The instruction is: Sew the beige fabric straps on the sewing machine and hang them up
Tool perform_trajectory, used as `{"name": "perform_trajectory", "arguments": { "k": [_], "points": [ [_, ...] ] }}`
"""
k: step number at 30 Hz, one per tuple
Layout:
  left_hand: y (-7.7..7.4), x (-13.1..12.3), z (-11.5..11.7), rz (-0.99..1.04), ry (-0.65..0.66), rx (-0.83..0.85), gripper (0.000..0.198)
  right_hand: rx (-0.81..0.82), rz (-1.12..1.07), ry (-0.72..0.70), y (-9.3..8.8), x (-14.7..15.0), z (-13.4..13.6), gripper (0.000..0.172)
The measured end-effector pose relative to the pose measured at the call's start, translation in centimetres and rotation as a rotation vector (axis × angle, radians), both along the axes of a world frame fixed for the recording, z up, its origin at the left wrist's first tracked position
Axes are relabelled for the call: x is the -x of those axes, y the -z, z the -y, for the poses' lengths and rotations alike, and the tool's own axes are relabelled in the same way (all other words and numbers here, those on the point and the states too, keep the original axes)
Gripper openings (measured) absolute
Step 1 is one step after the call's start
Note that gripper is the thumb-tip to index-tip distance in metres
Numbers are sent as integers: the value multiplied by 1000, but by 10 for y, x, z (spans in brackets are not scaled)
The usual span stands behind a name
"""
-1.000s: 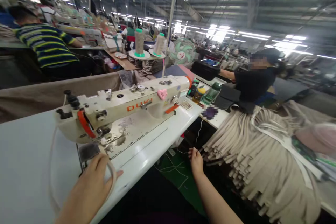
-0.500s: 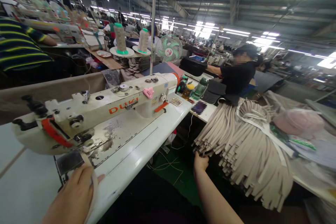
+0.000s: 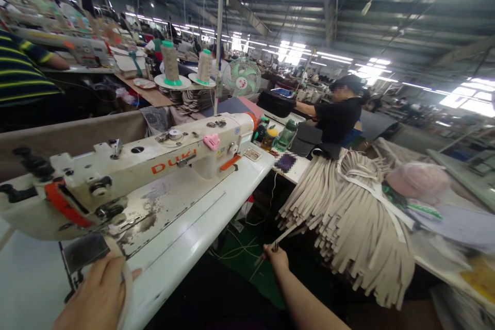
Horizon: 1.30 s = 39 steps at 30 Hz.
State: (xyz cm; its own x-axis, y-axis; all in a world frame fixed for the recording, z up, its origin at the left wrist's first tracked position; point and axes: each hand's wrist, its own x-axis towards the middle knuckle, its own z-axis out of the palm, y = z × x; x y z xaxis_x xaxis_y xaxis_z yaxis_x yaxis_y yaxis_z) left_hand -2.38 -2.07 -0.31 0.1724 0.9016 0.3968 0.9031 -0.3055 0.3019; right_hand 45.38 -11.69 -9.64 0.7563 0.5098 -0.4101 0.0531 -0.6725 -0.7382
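My left hand (image 3: 98, 289) is closed on a beige fabric strip (image 3: 126, 291) at the front of the sewing machine (image 3: 174, 160). The strip's far end runs up to the machine's presser foot area, where the machine head partly hides it. Over the gap right of the sewing table, my right hand (image 3: 277, 257) pinches the end of another beige strip (image 3: 288, 234). That strip stretches out from a thick bundle of beige strips (image 3: 356, 216) hanging over the edge of the side table. A white band (image 3: 386, 203) lies across the bundle.
Two thread cones (image 3: 170, 64) stand behind the machine. A green bottle (image 3: 286, 136) and a yellow-lidded jar (image 3: 269, 139) are on the side table. A person in black (image 3: 340, 113) works beyond them. A green fan (image 3: 243, 78) stands farther back, and cables lie on the floor.
My right hand has moved away from the bundle, toward me and to the left, drawing one strip partly out. My left hand keeps its hold by the machine. The view has shifted slightly.
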Motion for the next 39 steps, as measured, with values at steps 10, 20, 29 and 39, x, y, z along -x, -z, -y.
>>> {"name": "perform_trajectory", "arguments": {
  "k": [10,20,29,39],
  "points": [
    [16,9,-6,-169,19,16,43,-193,102,174,-41,-67,2,38],
    [18,6,-7,-130,-23,137,45,-293,-209,-1,-1,8,20,57],
    [26,1,-5,-121,-27,141,43,-370,-238,-20,-24,-26,2,73],
    [-17,-14,9,-82,2,158,30,-345,-182,30,-20,-12,6,74]
  ]
}}
